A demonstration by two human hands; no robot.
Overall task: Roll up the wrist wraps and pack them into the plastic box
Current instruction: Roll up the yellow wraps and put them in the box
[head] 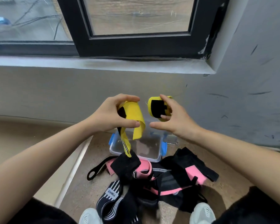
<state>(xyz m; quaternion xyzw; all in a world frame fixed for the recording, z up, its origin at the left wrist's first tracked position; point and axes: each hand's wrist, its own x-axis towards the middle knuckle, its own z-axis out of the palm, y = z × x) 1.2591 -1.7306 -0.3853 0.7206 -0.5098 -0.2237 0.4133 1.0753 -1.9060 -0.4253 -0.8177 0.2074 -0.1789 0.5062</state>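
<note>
My left hand (113, 113) grips a loose yellow wrist wrap (133, 113), held up in the air; its tail (126, 145) hangs down toward the floor pile. My right hand (170, 118) holds a rolled yellow wrist wrap (155, 107) with a black fastening patch, its fingers curled round the roll. Both hands hover above a clear plastic box (115, 148) with blue clips that stands open on the floor. In front of the box lies a pile of pink and black wraps (165, 177) and a black-and-white striped wrap (111, 194).
A grey wall with a window sill (103, 63) rises just behind the box, and a wall corner closes in on the right. My two light shoes (201, 213) stand at the bottom edge, close to the pile. A pale floor strip (76, 165) runs at the left.
</note>
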